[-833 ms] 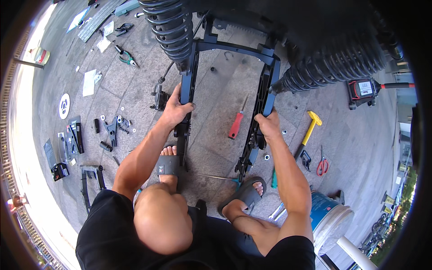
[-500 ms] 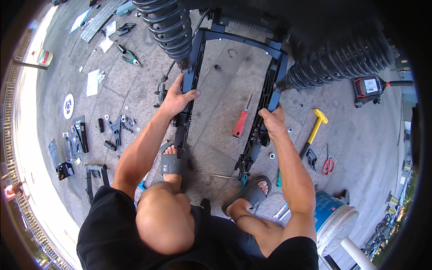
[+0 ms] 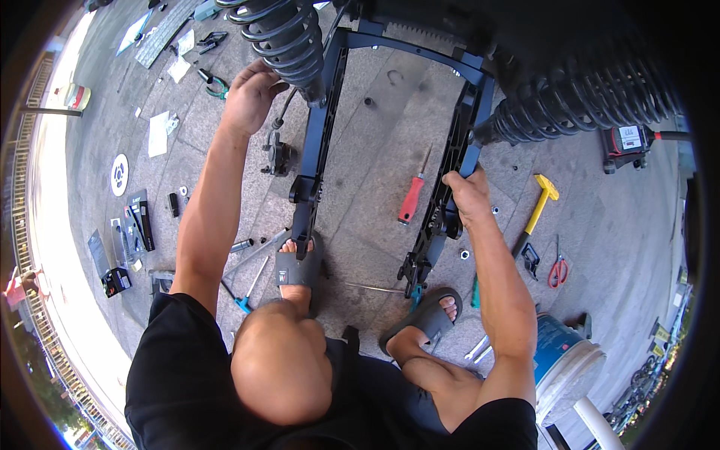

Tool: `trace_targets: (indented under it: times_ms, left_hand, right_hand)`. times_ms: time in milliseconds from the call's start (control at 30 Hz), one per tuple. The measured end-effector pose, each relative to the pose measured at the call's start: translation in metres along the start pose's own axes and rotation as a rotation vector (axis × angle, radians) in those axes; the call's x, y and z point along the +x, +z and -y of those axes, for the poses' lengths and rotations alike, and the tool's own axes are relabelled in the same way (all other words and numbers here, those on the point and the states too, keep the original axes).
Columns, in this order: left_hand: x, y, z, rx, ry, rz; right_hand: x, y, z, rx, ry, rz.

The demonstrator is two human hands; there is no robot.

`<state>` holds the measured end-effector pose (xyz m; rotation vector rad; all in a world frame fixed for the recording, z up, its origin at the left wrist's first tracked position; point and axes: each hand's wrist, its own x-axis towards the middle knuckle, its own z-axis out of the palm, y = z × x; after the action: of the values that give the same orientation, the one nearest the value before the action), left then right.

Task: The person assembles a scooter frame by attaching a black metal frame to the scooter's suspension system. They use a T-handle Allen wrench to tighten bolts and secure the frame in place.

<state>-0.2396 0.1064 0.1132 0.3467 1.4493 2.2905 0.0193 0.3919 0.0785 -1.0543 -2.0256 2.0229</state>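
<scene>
A black U-shaped swingarm (image 3: 319, 142) stretches toward me, its crosspiece at the far end and its two arms toward my feet. My right hand (image 3: 470, 199) is closed around its right arm, below the right coil-spring shock absorber (image 3: 577, 105). My left hand (image 3: 253, 99) is off the swingarm, beside the coils of the left shock absorber (image 3: 281, 49). Its fingers are loosely bent with the thumb apart, and nothing shows in them; whether they touch the spring I cannot tell. A brake caliper (image 3: 277, 152) hangs on a hose left of the swingarm.
Between the arms lies a red-handled screwdriver (image 3: 411, 199). On the right are a yellow hammer (image 3: 541, 202), red scissors (image 3: 557, 271), a blue-and-white bucket (image 3: 562, 360) and a red-and-black jack (image 3: 626, 146). At left lie a white disc (image 3: 118, 175), pliers (image 3: 216, 88) and a blue T-handle wrench (image 3: 244, 301).
My left hand has let go of the swingarm's left arm and moved up and left to the shock absorber. My right hand keeps its hold. The view has shifted slightly.
</scene>
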Motion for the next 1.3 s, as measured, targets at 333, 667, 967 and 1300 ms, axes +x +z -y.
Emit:
trace_targets:
  times_ms: [333, 667, 967, 1300]
  left_hand:
    - [0.067, -0.011, 0.028, 0.288, 0.076, 0.029]
    - [0.156, -0.005, 0.038, -0.160, -0.204, -0.111]
    - [0.160, -0.015, 0.033, -0.129, -0.204, -0.123]
    - [0.154, -0.019, 0.032, -0.115, -0.212, -0.121]
  right_hand:
    - [0.001, 0.004, 0.000, -0.011, 0.023, -0.014]
    - [0.009, 0.005, 0.006, 0.053, -0.018, -0.004]
    - [0.012, 0.009, 0.012, 0.049, 0.033, 0.019]
    - [0.018, 0.015, 0.009, 0.097, -0.032, 0.015]
